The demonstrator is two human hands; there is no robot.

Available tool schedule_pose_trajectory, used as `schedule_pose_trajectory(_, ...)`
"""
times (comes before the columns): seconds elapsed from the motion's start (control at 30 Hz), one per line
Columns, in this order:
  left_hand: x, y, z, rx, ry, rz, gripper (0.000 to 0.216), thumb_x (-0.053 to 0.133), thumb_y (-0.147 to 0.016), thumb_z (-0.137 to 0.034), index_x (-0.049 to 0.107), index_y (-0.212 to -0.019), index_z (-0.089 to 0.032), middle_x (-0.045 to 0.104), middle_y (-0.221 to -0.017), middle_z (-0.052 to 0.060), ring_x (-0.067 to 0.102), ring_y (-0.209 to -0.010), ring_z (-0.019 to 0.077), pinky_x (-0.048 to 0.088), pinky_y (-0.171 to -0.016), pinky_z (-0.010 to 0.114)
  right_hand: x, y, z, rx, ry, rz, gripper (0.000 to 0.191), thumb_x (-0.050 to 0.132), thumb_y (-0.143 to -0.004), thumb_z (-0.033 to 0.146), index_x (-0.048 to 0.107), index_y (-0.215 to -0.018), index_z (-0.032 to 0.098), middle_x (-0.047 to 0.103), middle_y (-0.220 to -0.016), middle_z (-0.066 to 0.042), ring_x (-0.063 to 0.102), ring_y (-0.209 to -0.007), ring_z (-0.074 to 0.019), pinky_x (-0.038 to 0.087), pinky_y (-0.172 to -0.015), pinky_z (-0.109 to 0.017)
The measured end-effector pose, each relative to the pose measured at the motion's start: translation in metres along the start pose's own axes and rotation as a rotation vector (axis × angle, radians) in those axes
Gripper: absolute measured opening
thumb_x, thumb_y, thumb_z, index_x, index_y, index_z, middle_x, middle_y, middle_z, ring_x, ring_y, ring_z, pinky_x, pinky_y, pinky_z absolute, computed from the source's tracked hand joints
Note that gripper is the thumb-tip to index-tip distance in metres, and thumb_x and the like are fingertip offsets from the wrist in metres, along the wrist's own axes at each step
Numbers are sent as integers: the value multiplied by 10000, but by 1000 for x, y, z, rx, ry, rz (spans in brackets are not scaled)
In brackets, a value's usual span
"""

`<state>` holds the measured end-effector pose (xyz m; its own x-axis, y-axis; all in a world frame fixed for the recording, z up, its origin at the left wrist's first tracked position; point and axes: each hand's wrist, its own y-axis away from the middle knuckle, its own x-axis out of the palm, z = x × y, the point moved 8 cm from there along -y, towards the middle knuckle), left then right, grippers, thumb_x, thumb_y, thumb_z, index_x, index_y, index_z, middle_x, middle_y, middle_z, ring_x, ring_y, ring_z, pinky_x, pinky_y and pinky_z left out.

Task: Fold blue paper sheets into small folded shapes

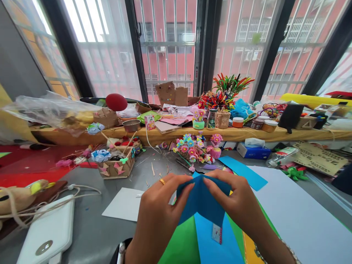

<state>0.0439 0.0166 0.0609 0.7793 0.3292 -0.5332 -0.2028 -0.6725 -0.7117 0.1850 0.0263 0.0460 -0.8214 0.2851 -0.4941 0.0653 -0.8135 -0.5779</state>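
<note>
Between my two hands is a folded piece of blue paper (210, 201), its crease running down the middle and its halves slightly spread. My left hand (162, 205) pinches it near the top left with thumb and fingers. The top right part is gripped by my right hand (232, 192). Below lies a lighter blue paper strip (217, 251) on a green sheet (180, 245). A small printed sticker or card with a red edge (216, 233) rests on the strip.
White paper (297, 209) spreads to the right, beside another blue strip (244, 172). A white card (123, 205), a cardboard box with paper flowers (117, 168) and a white power bank (48, 231) lie left. Behind stand pipe-cleaner flowers (192, 146) and a tissue box (253, 150).
</note>
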Motion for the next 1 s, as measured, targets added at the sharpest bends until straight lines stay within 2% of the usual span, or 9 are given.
schedule_pose_trajectory(0.2, 6, 5, -10, 83, -130, -8, 69, 563, -757, -180, 621, -793, -193, 674, -716, 13, 629, -648, 164, 494, -578, 262, -3, 3, 7, -65, -1, -67, 129, 531, -765, 179, 648, -808, 213, 704, -788, -18, 641, -746, -177, 490, -646, -266)
schedule_pose_trajectory(0.33, 12, 10, -17, 151, -245, -59, 78, 547, -767, -182, 618, -800, -175, 677, -697, 32, 630, -608, 189, 491, -533, 289, -2, 6, 13, -124, 30, -99, 130, 528, -767, 171, 648, -799, 211, 707, -779, -21, 644, -730, -177, 497, -667, -282)
schedule_pose_trajectory(0.53, 12, 13, -28, 212, -336, -144, 161, 480, -802, -172, 625, -734, -152, 657, -595, 42, 614, -518, 181, 461, -459, 264, -2, 8, 18, -169, 36, -131, 140, 529, -764, 145, 643, -803, 216, 703, -772, -21, 642, -713, -173, 505, -654, -278)
schedule_pose_trajectory(0.83, 11, 16, -27, 199, -310, -133, 121, 494, -793, -177, 606, -752, -160, 659, -628, 35, 611, -546, 166, 466, -491, 256, -2, 8, 19, -172, 26, -120, 137, 527, -766, 146, 643, -797, 213, 705, -774, -22, 644, -710, -169, 510, -650, -276)
schedule_pose_trajectory(0.93, 15, 17, -21, 145, -332, -77, 87, 522, -781, -190, 604, -760, -170, 660, -656, 27, 614, -578, 175, 466, -525, 273, 0, 11, 22, -215, 60, -116, 137, 528, -770, 135, 643, -823, 187, 701, -791, -37, 638, -727, -166, 506, -662, -269)
schedule_pose_trajectory(1.0, 15, 18, -22, 145, -364, -98, 87, 530, -777, -187, 614, -775, -165, 665, -655, 30, 614, -571, 182, 461, -517, 282, 1, 13, 25, -248, 94, -133, 142, 526, -773, 126, 640, -847, 168, 697, -803, -50, 632, -737, -167, 500, -671, -271)
